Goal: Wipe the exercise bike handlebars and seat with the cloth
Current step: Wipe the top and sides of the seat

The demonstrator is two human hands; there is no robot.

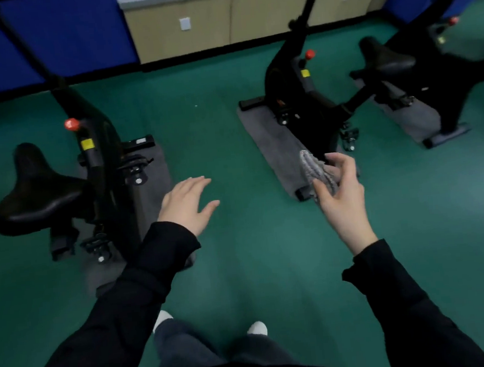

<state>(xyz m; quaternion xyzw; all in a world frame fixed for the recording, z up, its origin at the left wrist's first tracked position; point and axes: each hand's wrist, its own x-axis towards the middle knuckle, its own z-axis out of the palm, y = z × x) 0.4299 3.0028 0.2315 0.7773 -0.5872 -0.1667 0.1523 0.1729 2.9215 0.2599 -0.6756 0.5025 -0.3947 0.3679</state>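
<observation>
My right hand (341, 192) holds a bunched grey cloth (317, 168) between thumb and fingers, in the air over the floor. My left hand (188, 203) hovers open with straight fingers, touching nothing. To its left stands a black exercise bike (100, 154) with its wide black seat (35, 194) at the left edge. Another black bike (305, 90) stands just beyond my right hand, its seat (385, 58) further right. The handlebars of both bikes are out of frame at the top.
Each bike stands on a grey mat (275, 145) on the green floor (230, 125). A third bike (447, 71) is at the far right. Blue partitions (46, 33) and beige cabinets (220, 18) line the back. My feet (256, 328) show below, between the bikes.
</observation>
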